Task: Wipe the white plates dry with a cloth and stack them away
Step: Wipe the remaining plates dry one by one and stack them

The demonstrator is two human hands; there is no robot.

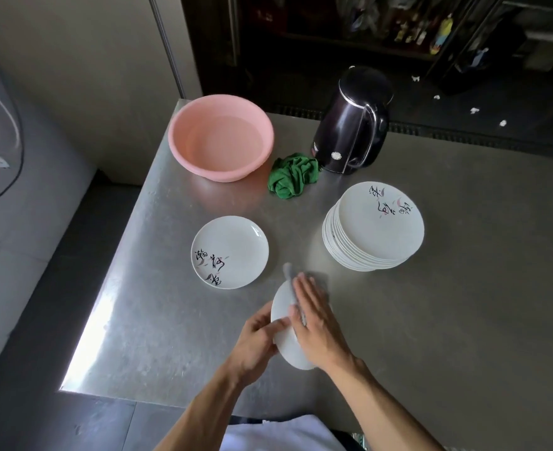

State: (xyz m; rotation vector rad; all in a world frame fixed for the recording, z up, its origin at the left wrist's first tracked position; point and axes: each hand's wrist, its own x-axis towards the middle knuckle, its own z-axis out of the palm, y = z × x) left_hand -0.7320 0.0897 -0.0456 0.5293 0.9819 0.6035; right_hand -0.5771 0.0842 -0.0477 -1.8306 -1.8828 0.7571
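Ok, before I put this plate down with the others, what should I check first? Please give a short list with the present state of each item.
1. Grip: the left hand holds the plate tilted, by its edge: ok.
2. Cloth contact: the right hand presses the pale cloth flat on the plate: ok.
3. Plate dry: the picture is blurred here: cannot tell.
4. Landing place: the single plate lies flat with nothing on it: ok.
5. Way there: the green cloth lies farther back, out of the way: ok.
6. Whether the stack is the dry pile: cannot tell.
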